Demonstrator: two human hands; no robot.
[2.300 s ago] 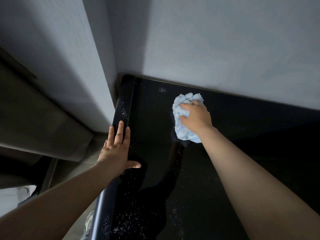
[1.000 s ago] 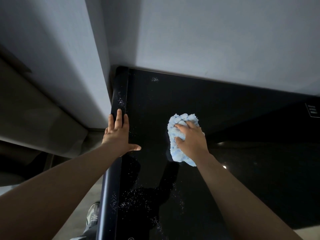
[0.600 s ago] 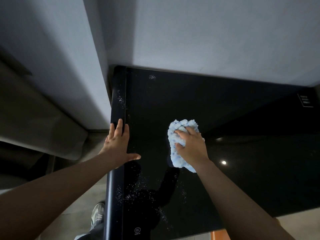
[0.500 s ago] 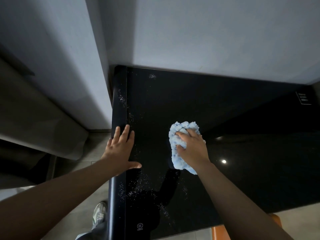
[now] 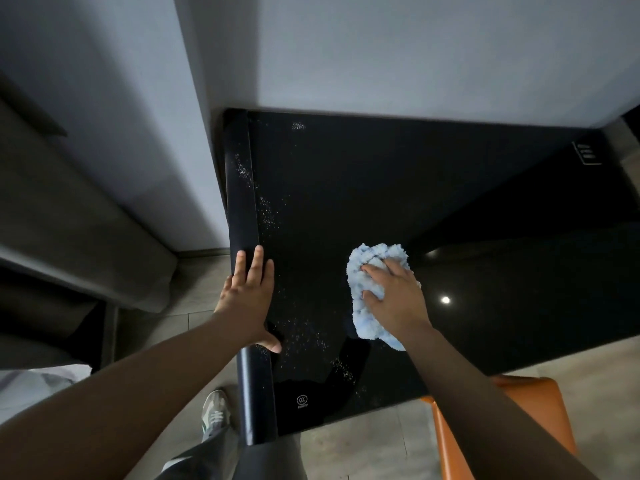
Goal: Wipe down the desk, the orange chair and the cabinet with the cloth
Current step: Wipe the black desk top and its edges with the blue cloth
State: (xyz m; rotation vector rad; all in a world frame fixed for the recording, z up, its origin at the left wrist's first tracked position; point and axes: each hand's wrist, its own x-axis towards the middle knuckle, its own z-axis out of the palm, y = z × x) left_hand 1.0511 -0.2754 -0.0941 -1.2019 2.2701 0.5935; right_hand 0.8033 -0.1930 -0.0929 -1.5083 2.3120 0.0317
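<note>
Wiping the desk (image 5: 381,188) is the step in hand. The right hand (image 5: 394,299) presses the pale blue cloth (image 5: 365,315) onto the glossy black top, towards its near side, with the fingers curled into the bunched fabric and gripping it. The left hand (image 5: 247,296) lies flat on the desk's left edge, fingers straight and together, thumb out, holding nothing and seemingly bracing.

White specks (image 5: 301,337) lie between the two hands and in a trail up the left edge, so the desk looks only partly done. The next move, as I judge it, calls for sweeping the cloth left through those specks and lifting the left hand clear of that strip. The orange chair (image 5: 547,410) sits tucked at the near edge, apparently not yet wiped; no cabinet can be picked out.

A small round mark (image 5: 302,400), seemingly three letter Cs, sits near the front left corner, with tiny print below it too small to read. A white-outlined label (image 5: 587,154) at the far right corner carries lines of text, also unreadable
</note>
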